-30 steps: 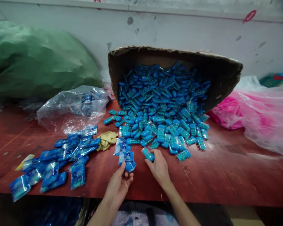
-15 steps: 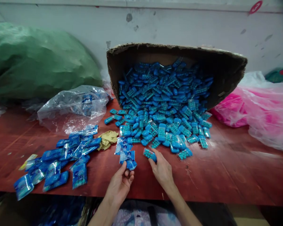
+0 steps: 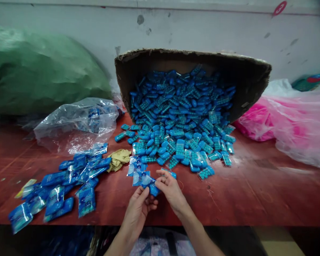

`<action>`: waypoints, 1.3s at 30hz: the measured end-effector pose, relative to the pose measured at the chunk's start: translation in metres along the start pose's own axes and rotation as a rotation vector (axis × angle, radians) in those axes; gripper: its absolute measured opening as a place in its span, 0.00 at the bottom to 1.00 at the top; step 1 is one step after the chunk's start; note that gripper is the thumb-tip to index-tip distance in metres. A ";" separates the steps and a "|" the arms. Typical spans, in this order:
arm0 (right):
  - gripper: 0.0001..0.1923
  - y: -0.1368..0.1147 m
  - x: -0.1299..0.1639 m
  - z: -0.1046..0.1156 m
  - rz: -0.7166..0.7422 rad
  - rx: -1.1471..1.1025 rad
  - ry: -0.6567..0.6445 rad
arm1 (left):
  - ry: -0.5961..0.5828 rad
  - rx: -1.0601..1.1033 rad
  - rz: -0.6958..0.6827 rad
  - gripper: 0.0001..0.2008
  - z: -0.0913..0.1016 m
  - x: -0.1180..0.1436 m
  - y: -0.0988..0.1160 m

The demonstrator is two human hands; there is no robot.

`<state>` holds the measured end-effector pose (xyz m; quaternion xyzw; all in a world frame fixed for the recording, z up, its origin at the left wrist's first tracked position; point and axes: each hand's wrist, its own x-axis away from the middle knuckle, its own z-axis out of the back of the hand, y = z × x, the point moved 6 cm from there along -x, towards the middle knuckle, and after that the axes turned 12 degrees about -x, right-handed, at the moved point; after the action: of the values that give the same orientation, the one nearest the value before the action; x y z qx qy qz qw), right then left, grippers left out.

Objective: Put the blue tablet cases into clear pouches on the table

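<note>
Some blue pouches (image 3: 54,199) with contents showing inside lie loosely piled to the left of both hands, while a far larger heap of bead-filled containers (image 3: 180,147) is left unbagged ahead of the hands, spilled from a tipped carton (image 3: 252,81) onto the red table (image 3: 114,201). By that balance, only a small share of the bagging seems to be done. A few flat packets (image 3: 136,166), apparently unfilled, are laid just beyond the left hand (image 3: 142,206), near a crumpled yellow cloth (image 3: 119,159). Between the hands, close to the table's near edge, one blue packet (image 3: 154,190) is held up; whether anything is inside it cannot be told. It is pinched at its lower left by the left thumb and the curled fingers beneath, the left forearm being angled up from below. The right hand (image 3: 172,192) is brought in from the right, wrist bent, its thumb and a fingertip set at the packet's edge; whether a firm grip is taken there cannot be told. A single container (image 3: 169,172) is partly hidden behind the outstretched right fingers, and whether it is gripped or merely lying there is not shown.
</note>
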<state>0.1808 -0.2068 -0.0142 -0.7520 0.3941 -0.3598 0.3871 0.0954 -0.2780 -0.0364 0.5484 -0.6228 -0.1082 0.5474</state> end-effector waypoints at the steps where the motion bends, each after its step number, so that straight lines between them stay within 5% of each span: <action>1: 0.18 0.001 -0.001 0.002 0.026 0.014 0.019 | -0.001 -0.026 -0.007 0.10 0.000 -0.001 0.001; 6: 0.23 0.003 -0.001 0.002 0.051 -0.007 -0.002 | 0.067 -0.082 -0.076 0.09 0.007 -0.005 0.008; 11: 0.24 0.001 -0.001 0.001 0.034 -0.015 0.012 | -0.023 -0.016 0.007 0.11 0.001 -0.004 0.003; 16: 0.21 0.002 -0.001 -0.003 -0.021 0.083 -0.080 | 0.011 -0.052 0.033 0.10 0.005 -0.007 0.004; 22: 0.19 0.000 0.006 0.002 -0.037 -0.019 0.032 | 0.132 0.060 0.017 0.14 0.014 -0.009 -0.004; 28: 0.28 0.007 0.011 -0.004 -0.099 -0.128 -0.009 | 0.110 0.037 -0.039 0.11 0.009 -0.007 -0.002; 32: 0.23 0.009 0.009 0.000 -0.063 -0.186 0.091 | 0.142 -0.070 -0.094 0.11 0.005 -0.002 -0.005; 35: 0.19 0.010 0.009 0.002 0.007 -0.132 0.141 | 0.135 -0.078 -0.075 0.12 0.003 0.000 -0.009; 39: 0.23 0.012 0.011 -0.003 -0.001 0.031 0.028 | 0.050 0.024 -0.035 0.09 0.000 -0.001 -0.007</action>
<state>0.1789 -0.2217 -0.0208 -0.7411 0.3933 -0.3764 0.3929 0.0992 -0.2800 -0.0421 0.5682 -0.6007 -0.0965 0.5541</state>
